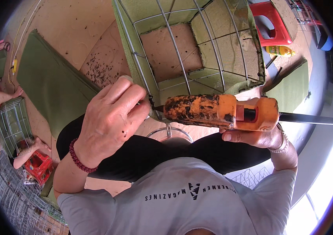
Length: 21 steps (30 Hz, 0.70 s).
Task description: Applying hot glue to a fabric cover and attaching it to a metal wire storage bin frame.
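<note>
My right hand [252, 138] is wrapped round an orange glue gun [197, 111], its body smeared with black glue. A black glue stick [311, 118] runs out of its back end to the right. The nozzle points left, at the near left corner of a wire cage [174, 41] lined with green fabric [221, 51]. At that corner, my left hand [109, 123] is closed, its curled fingertips pinching the fabric edge just beside the nozzle. Dark glue shows along the corner; the exact fingertip contact is partly hidden.
Green fabric panels lie left [52, 82] and right [292, 86] on the floor. A red stool [270, 23] and a yellow bottle [280, 51] stand at the far right. At the left, other people sit by a wire cage [15, 119], a red stool [39, 166] and stacked wire grids [13, 199].
</note>
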Tool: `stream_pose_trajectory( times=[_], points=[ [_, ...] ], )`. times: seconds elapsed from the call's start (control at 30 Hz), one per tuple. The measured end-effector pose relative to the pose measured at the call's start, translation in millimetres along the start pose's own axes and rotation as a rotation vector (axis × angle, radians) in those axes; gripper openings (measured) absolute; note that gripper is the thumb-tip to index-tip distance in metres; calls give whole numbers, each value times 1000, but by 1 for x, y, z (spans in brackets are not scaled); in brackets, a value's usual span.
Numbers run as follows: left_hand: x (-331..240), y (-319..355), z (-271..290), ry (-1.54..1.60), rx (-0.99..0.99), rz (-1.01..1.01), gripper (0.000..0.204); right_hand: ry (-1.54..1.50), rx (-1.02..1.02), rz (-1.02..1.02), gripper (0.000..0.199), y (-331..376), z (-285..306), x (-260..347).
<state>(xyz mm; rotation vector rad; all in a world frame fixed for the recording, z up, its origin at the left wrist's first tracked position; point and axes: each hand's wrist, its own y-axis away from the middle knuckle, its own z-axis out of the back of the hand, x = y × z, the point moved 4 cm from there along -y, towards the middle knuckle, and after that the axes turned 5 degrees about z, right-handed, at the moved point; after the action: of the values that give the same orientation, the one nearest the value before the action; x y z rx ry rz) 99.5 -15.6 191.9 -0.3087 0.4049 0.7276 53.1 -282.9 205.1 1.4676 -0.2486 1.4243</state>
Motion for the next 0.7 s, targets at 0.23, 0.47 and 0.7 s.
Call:
stream_pose_trajectory(
  times=[0.23,0.47,0.7],
  points=[
    [-2,4,-5,46,-33,19,17,133,-100,285,57,4,2,6],
    [-6,8,-9,102,4,-9,24,178,-20,216,52,6,6,1],
    [-6,4,-10,120,35,12,18,125,-19,107,45,4,6,-4]
  ],
)
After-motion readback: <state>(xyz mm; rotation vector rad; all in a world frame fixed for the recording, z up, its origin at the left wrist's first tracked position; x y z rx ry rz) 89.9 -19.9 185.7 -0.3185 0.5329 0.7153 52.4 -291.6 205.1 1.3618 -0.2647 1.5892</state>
